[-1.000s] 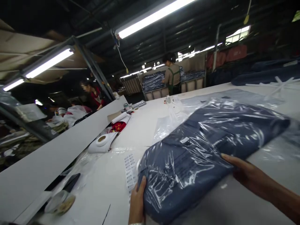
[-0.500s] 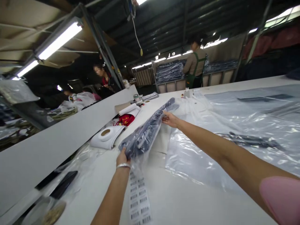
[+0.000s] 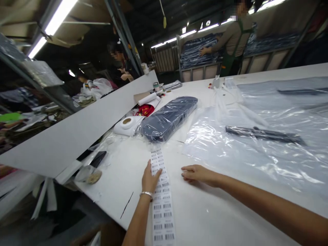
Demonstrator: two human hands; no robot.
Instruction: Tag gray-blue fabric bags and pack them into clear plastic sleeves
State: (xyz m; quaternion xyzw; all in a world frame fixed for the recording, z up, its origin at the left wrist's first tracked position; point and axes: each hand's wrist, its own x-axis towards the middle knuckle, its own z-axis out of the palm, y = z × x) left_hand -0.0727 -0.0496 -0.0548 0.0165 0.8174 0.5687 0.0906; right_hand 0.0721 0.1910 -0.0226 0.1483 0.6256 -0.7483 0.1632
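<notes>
The left hand [image 3: 150,177] lies flat and open, palm down, with its fingertips pressing on the left edge of the barcode label strip [image 3: 162,201]; it grips nothing, it only rests on the paper. The right hand [image 3: 197,173] is also open and flat on the white table [image 3: 210,222], fingers pointing left toward the strip, near it but apart from it, with bare tabletop between. The strip's long axis runs from the near table edge straight away from the person, so it passes between the two hands, and the left hand is the one already touching it. Its far end stops just short of the bagged navy garment [image 3: 169,118], which lies farther out, its long axis slanting away to the right. Just left of that package sits a white label roll [image 3: 127,123], and beyond it a red item whose kind cannot be told. To the right spreads a wide layer of clear plastic bags [image 3: 243,150] with a dark flat piece [image 3: 263,134] under the film. On the left a grey board [image 3: 77,131] slopes along the table's side, with a dark phone-like slab [image 3: 97,158] below it. The bare room lies around the hands and toward the near edge. A co-worker [image 3: 235,34] stands at the far shelves, well apart
</notes>
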